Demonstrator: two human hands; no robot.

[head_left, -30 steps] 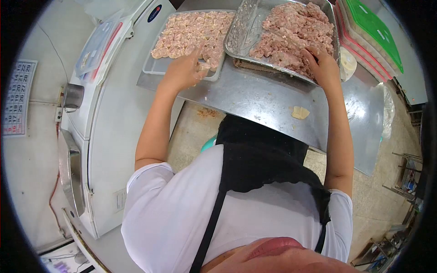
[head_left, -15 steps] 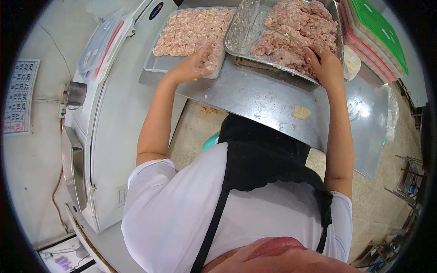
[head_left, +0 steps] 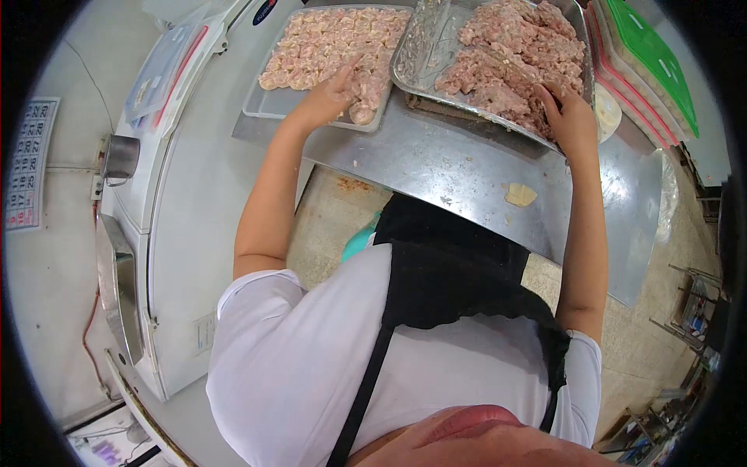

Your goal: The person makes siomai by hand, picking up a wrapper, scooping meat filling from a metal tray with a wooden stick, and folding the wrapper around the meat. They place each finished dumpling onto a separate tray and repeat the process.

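My left hand (head_left: 330,101) is over the near side of a clear plastic tray (head_left: 261,105), its fingers stretched out beside the dumplings. Rows of small open-topped meat dumplings (head_left: 331,43) fill much of that tray. One dumpling (head_left: 362,114) sits at the near right corner, close to my fingers. My right hand (head_left: 572,121) reaches over the near right edge of a metal tray (head_left: 412,66), touching the ground meat (head_left: 506,66). Its thumb stands apart from the fingers, whose tips are partly hidden against the meat.
Both trays rest on a steel table (head_left: 436,171), with a scrap of wrapper (head_left: 520,194) near its front edge. Stacked containers with a green lid (head_left: 650,54) stand on the right, beside a round pale item (head_left: 607,113). A white freezer (head_left: 210,179) is at my left.
My left hand has drawn up and left from the near right corner, leaving a dumpling there in view. My right hand stays at the meat. The view has shifted slightly.
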